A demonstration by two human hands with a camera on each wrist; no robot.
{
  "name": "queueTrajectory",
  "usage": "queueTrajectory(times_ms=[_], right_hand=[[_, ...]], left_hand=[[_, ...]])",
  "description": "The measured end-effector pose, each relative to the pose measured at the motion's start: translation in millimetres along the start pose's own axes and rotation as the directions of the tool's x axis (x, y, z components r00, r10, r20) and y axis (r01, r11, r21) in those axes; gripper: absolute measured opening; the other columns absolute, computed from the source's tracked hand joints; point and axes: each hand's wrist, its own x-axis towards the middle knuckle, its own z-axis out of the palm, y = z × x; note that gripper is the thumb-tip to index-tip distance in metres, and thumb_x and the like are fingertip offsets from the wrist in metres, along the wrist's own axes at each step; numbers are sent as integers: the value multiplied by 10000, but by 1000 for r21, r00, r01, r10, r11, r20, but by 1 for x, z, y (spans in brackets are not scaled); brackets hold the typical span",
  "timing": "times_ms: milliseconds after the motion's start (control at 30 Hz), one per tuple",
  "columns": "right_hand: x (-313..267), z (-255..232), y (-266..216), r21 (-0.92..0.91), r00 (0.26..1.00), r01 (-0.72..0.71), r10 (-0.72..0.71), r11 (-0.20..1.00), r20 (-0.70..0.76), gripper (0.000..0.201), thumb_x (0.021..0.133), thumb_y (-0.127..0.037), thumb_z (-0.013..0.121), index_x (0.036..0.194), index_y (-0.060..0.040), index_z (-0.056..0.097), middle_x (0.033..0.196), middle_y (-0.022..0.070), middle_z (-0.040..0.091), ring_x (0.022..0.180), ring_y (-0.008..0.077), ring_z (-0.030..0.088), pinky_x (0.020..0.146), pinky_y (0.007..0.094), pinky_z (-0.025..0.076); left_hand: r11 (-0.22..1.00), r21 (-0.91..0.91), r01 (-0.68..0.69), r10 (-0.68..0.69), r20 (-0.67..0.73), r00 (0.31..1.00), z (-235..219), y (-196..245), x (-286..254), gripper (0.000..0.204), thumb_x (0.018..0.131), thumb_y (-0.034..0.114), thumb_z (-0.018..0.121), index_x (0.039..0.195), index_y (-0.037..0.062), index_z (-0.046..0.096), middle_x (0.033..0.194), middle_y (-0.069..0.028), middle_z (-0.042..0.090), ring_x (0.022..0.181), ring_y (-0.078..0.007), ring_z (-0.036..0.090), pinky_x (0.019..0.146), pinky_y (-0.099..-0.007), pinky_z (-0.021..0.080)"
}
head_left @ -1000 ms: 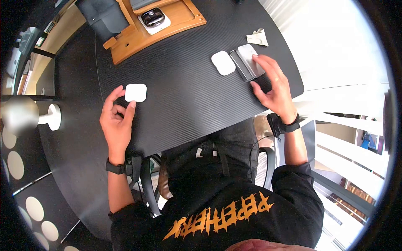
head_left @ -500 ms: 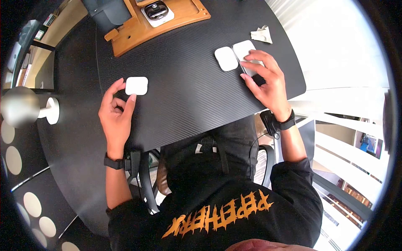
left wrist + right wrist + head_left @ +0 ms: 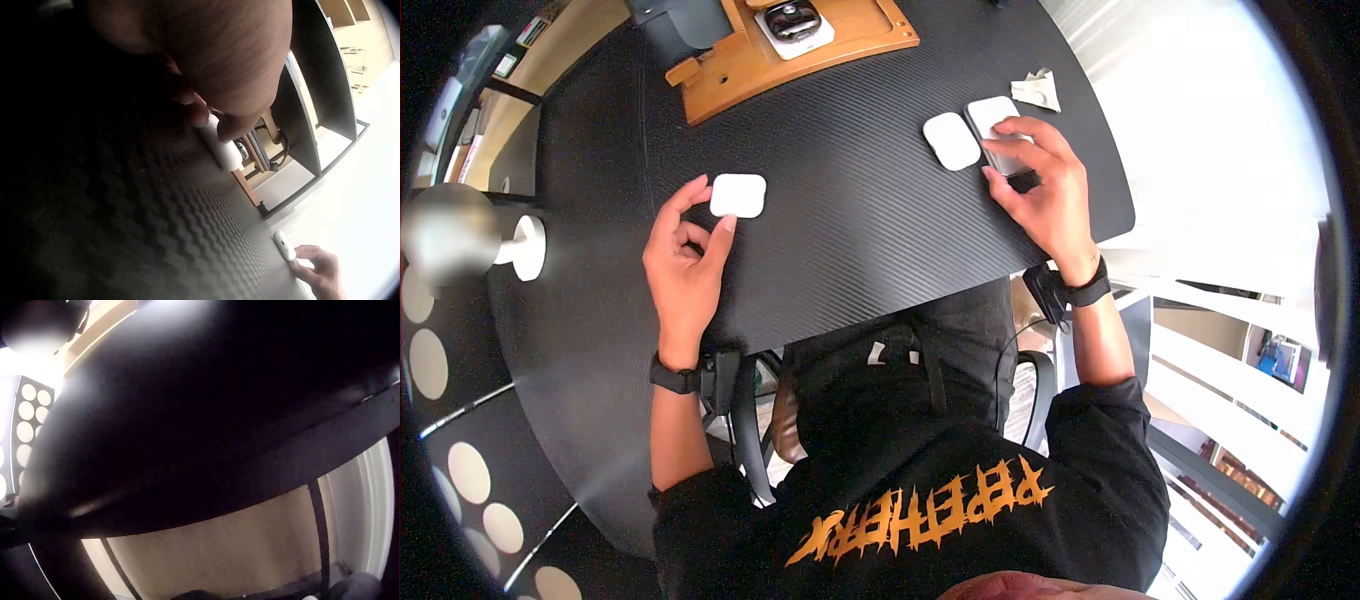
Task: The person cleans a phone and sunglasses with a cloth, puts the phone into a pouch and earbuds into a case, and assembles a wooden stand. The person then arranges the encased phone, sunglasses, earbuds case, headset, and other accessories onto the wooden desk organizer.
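Observation:
In the head view my left hand [image 3: 686,260] holds a white earbud case [image 3: 738,195] between the thumb and index finger at its near left corner. The left wrist view shows this earbud case [image 3: 222,150] beyond the dark fingers. My right hand [image 3: 1052,190] grips a silver rectangular tin [image 3: 992,110], fingers curved over the lid and thumb at its near edge; part of the tin is hidden under the fingers. Another white earbud case [image 3: 951,141] lies immediately left of the tin. The right wrist view shows only dark surfaces and the room.
A crumpled pale scrap [image 3: 1037,91] lies behind the tin, near the curved right edge of the black desk [image 3: 840,250]. At the back stands a wooden stand [image 3: 750,88] bearing a dark glossy item [image 3: 792,20] on a white square base. A white lamp [image 3: 528,248] is at far left.
The tin's lid, offset from its base a second ago, now sits over it. My right fingers have shifted left across the lid and the thumb has come up to the tin. The left hand keeps its hold.

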Motion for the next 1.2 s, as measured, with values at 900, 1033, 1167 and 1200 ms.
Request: queueTrajectory(times_ms=[900,1033,1167,1200], right_hand=[[189,112,9,60,966,256,-258,965,16,267,781,-167,820,1029,-75,783,1044,143,734,1040,354,720,944,443,578],[188,119,7,-7,964,256,-254,967,82,302,860,-219,795,1136,-95,785,1196,137,706,1130,340,688,992,437,560],[177,122,0,-103,954,280,-265,954,141,345,926,-266,750,1225,-95,775,1397,156,614,1289,352,602,1094,449,493],[176,124,-2,-148,951,302,-286,942,116,348,930,-268,745,1227,-90,775,1412,164,602,1325,361,576,1128,456,466]], left_hand=[[999,31,-26,27,-21,999,2,-1,1,523,914,-45,763,1417,-2,627,1260,-75,735,670,-15,543,613,-196,464],[999,35,-16,16,-10,1000,1,0,0,523,909,-49,763,1413,1,632,1253,-74,736,671,-15,545,603,-199,462],[999,43,-27,27,-11,1000,1,-2,1,524,909,-48,764,1414,4,632,1249,-74,736,675,-17,547,597,-201,460],[999,36,-23,24,-10,1000,1,-2,1,525,909,-45,764,1415,5,632,1250,-76,736,678,-17,547,600,-201,460]])
